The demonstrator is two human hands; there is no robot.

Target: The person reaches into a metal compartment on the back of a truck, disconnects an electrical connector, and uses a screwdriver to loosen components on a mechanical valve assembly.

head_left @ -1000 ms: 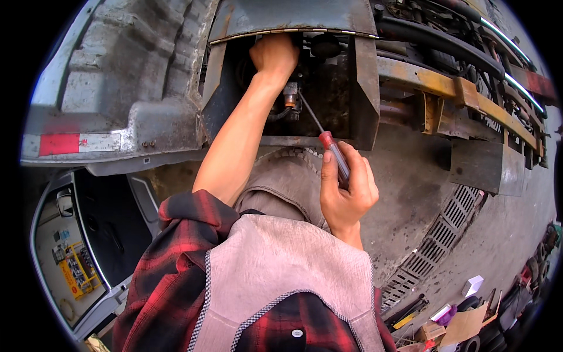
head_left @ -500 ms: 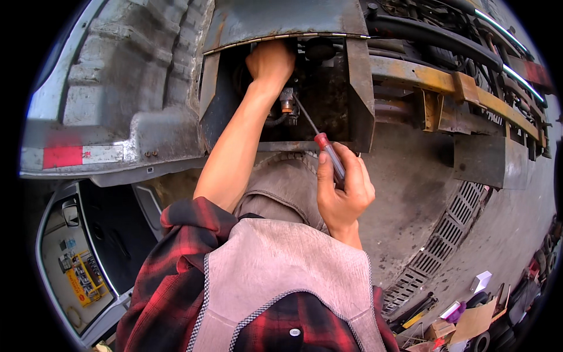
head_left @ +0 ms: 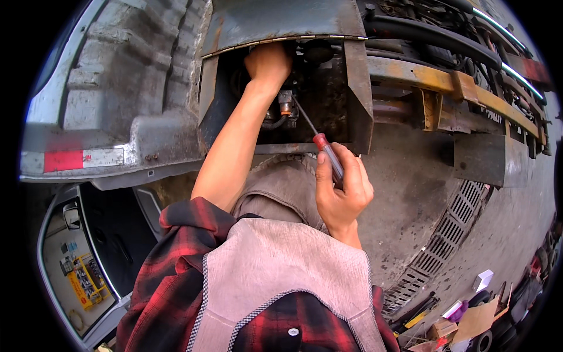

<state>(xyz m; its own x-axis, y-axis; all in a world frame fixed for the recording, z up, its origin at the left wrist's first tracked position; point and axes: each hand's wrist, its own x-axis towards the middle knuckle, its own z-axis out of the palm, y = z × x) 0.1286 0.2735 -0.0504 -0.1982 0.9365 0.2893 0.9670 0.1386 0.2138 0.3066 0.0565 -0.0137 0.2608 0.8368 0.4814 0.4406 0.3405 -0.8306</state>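
My right hand (head_left: 345,190) is closed round the red and clear handle of a screwdriver (head_left: 328,154). Its long thin shaft slants up and left into an open metal box (head_left: 359,97), the tip beside a silver fitting (head_left: 285,101) with an orange-brown collar. A black ribbed hose (head_left: 274,124) bends away below that fitting. My left hand (head_left: 270,63) reaches deep into the same box, under the raised hinged lid (head_left: 281,19). Its fingers are hidden in the dark under the lid's edge, so what they touch does not show. A round black part (head_left: 318,51) sits right of it.
A grey vehicle panel (head_left: 117,88) with a red and white strip stands left. Yellow-brown frame rails (head_left: 410,71) run off right. A floor drain grate (head_left: 440,237) lies lower right, near cardboard (head_left: 476,321) and clutter. An open vehicle door (head_left: 117,234) is lower left.
Both hands keep nearly the same places, and the screwdriver stays at the same slant beside the fitting. The whole view has shifted very slightly.
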